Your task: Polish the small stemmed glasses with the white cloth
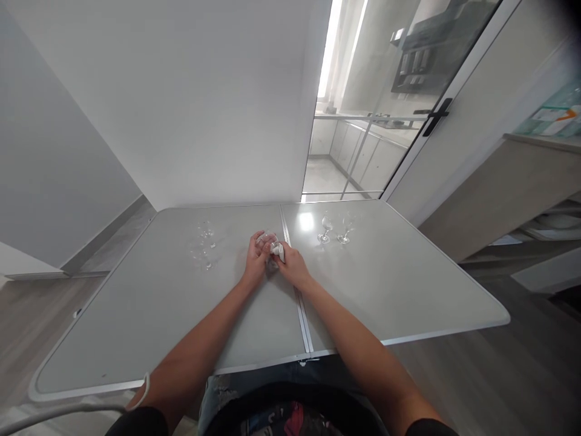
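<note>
Glasses (206, 229), perhaps three, show faintly left of the grip; the left hand (256, 257) curls closed around one clear glass (265, 238), the right hand (293, 265) pinches one white cloth (278, 250) against it; rightward stand two stemmed glasses (325, 230).

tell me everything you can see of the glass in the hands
The glass is clear and colourless, with a rounded bowl, and looks like real glass or clear plastic. The left hand grips it, while the right hand presses a white cloth at or very near it. It is over the table, just left of the metal seam. Its stem, foot and exact tilt can't be made out.
</note>
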`<state>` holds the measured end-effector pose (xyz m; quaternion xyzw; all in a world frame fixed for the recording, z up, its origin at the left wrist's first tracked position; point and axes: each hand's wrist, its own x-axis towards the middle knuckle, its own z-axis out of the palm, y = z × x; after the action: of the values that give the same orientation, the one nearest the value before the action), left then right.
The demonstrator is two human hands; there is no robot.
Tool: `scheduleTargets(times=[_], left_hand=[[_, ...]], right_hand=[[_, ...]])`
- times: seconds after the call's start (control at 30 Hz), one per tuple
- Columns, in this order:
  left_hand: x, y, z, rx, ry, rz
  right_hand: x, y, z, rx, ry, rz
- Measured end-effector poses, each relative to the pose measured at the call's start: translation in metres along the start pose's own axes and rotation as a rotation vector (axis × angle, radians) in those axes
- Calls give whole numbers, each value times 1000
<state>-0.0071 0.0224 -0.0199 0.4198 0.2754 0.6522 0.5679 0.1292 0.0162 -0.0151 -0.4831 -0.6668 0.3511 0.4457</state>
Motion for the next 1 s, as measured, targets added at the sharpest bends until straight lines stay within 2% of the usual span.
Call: scheduleTargets(times=[0.07, 0.13, 0.23, 0.3, 0.37, 0.5, 0.57, 0.6, 0.67, 0.7, 0.77, 0.9, 0.93, 1.0], left_hand=[[1, 1, -2, -37, -11, -11], [2, 4, -5, -80, -11, -46], [0, 8, -7, -126, -40, -136], [-1, 10, -7, -142, -67, -174], [-1, 9, -6, -135, -60, -151], [3, 1, -8, -53, 17, -6], [6, -3, -10, -24, 49, 23], [7, -4, -11, -22, 61, 23], [8, -4, -12, -37, 75, 9], [8, -4, -13, -53, 75, -4], [7, 0, -13, -92, 56, -50], [3, 8, -13, -173, -54, -193], [2, 10, -13, -188, -76, -207], [0, 12, -12, -200, -93, -201]], right_hand=[[1, 0, -1, -10, 1, -5], [1, 0, -1, 208, -118, 56], [1, 2, 0, 646, -368, 239], [0, 3, 1, 761, -442, 288], [-1, 3, 2, 637, -385, 218], [0, 3, 2, -119, -101, -44], [1, 4, 1, -415, -60, -136], [2, 4, 0, -489, -65, -161], [3, 4, 0, -492, -71, -161], [4, 4, 0, -419, -75, -134], [3, 2, 0, -125, -119, -19], [0, -5, 0, 704, -396, 295], [-1, -7, -1, 842, -442, 344], [-2, -8, -3, 971, -467, 385]])
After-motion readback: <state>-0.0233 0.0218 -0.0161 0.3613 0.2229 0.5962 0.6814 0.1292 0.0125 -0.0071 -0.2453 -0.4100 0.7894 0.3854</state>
